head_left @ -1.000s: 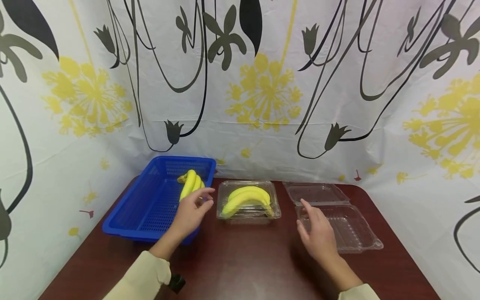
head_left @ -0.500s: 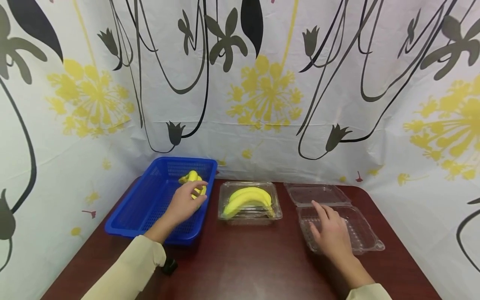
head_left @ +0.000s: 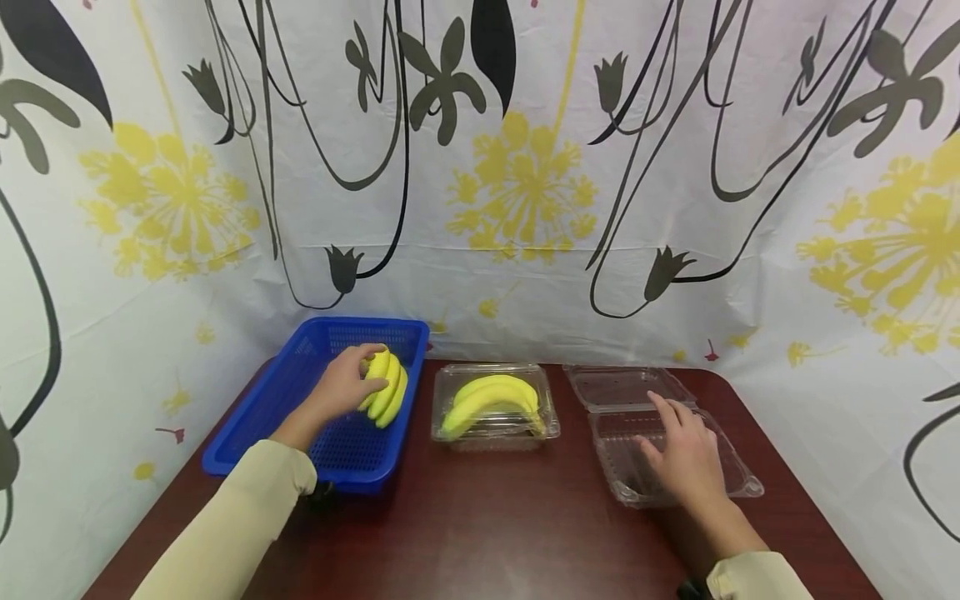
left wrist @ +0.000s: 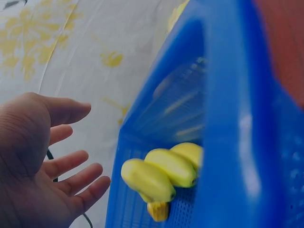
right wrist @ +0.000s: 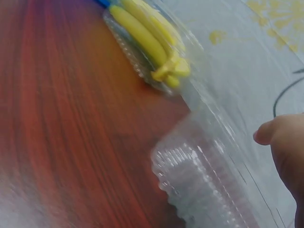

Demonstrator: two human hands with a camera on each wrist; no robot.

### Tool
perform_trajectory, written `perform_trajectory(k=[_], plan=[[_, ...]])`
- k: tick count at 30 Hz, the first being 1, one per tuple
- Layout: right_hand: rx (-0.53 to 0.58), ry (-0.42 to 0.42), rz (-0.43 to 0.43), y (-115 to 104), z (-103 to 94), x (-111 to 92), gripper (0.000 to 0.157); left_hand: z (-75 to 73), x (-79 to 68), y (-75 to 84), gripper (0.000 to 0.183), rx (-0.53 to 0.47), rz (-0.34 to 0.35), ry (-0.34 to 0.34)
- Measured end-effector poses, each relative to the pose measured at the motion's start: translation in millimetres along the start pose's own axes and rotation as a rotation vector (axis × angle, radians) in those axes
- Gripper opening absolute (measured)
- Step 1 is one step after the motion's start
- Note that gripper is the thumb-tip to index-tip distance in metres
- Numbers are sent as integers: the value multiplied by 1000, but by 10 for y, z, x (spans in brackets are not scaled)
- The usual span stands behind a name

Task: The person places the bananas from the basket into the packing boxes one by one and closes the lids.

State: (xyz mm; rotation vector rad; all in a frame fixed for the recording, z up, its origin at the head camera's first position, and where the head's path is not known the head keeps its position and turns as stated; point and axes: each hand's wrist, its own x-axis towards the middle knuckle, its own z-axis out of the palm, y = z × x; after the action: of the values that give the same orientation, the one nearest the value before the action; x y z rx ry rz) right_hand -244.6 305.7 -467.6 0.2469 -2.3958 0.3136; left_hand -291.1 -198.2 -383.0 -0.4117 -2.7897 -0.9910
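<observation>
In the head view my left hand (head_left: 343, 385) hovers over the blue basket (head_left: 300, 392), beside a bunch of yellow bananas (head_left: 390, 392) inside it. The left wrist view shows that hand (left wrist: 52, 161) with fingers spread and nothing held, apart from the bananas (left wrist: 159, 171). My right hand (head_left: 688, 454), fingers loosely extended, is above an opened clear plastic clamshell box (head_left: 626, 479). Only a thumb and part of the right hand (right wrist: 287, 152) appear in the right wrist view, near the clear box (right wrist: 190, 190). Whether it touches the box I cannot tell.
Between basket and opened box stands a closed clear clamshell (head_left: 551, 417) with bananas (head_left: 495, 404) inside. All of it rests on a dark red-brown table (head_left: 487, 525). A patterned white curtain (head_left: 517, 308) hangs behind the table and on both sides.
My left hand has moved left and forward over the basket, now beside the bananas. My right hand has shifted right, farther over the opened clamshell. The bananas and boxes stay put.
</observation>
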Motion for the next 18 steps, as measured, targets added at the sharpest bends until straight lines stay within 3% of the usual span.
perform_trajectory(k=[9,18], plan=[[-7,-80,156,230,-87,-6,88,-58,60,-136,60,-35,-63,-75],[42,-219,198,471,-176,105,81,-49,141,-284,67,-21,-157,-127]])
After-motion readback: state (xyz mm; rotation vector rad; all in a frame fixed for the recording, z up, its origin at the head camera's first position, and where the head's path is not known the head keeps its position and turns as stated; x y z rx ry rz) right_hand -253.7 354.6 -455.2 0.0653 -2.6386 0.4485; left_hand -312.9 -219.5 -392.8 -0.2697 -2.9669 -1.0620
